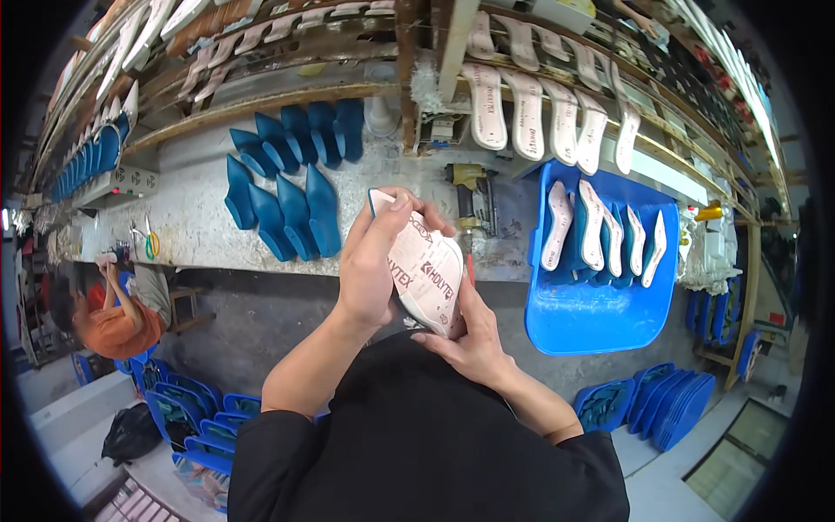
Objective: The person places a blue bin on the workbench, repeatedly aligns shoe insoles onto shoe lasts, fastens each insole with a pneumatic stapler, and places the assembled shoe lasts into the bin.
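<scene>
Between both hands, in front of my chest, is a shoe last with a white printed insole board (428, 265) over its sole. A bit of teal shows at its pointed upper-left end; the rest of the last is hidden beneath. My left hand (372, 261) wraps its left side, thumb and fingers near the toe end. My right hand (474, 335) grips the lower right end, thumb underneath. On the bench beyond stand several teal pointed lasts (283, 213) in two rows. To the right, several insole-covered lasts (590, 226) lie in a blue tray (600, 322).
A yellow-and-black handheld tool (472, 196) lies on the metal-topped bench (396, 174). White insoles (526, 113) hang along the wooden rack. Scissors (152, 244) lie at the bench's left, near a person in orange (122, 322). Blue trays (683, 404) stack on the floor.
</scene>
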{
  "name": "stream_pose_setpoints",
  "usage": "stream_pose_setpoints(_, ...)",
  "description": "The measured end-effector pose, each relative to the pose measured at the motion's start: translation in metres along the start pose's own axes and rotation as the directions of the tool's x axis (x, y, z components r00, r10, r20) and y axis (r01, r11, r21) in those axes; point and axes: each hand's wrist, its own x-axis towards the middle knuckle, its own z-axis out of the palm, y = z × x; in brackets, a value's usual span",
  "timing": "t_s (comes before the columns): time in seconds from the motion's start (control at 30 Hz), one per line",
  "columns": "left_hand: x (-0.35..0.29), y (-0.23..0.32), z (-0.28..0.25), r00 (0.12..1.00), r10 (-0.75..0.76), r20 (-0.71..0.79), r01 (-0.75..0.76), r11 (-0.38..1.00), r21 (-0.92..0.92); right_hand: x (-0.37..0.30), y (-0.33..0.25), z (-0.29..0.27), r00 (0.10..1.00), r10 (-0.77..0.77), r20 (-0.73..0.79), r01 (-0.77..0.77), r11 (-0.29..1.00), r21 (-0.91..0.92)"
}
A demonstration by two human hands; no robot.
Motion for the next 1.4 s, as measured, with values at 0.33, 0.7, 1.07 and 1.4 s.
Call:
stream_pose_setpoints(0.33, 0.047, 0.001, -0.094, 0.996, -0.032, -0.088, 0.022, 0.994, -0.108, 0.048, 0.049, 0.023, 0.942, 0.202, 0.269, -0.242, 0.962, 0.127)
stream_pose_setpoints(0.7, 0.066, 0.016, -0.173, 0.953, -0.165, -0.254, 0.103, 0.965, -0.242, 0.159, 0.375, 0.036, 0.717, 0.646, -0.26, -0.615, 0.412, -0.673)
stream_pose_setpoints(1.07, 0.062, 0.034, -0.232, 0.927, -0.16, -0.34, 0.167, 0.986, -0.009, 0.143, 0.054, 0.069, 0.609, 0.565, 0.556, -0.793, 0.457, 0.403)
stream_pose_setpoints(1.4, 0.065, 0.045, -0.262, 0.91, -0.2, -0.364, 0.227, 0.973, 0.032, 0.14, 0.063, 0.101, 0.616, 0.621, 0.485, -0.78, 0.566, 0.266)
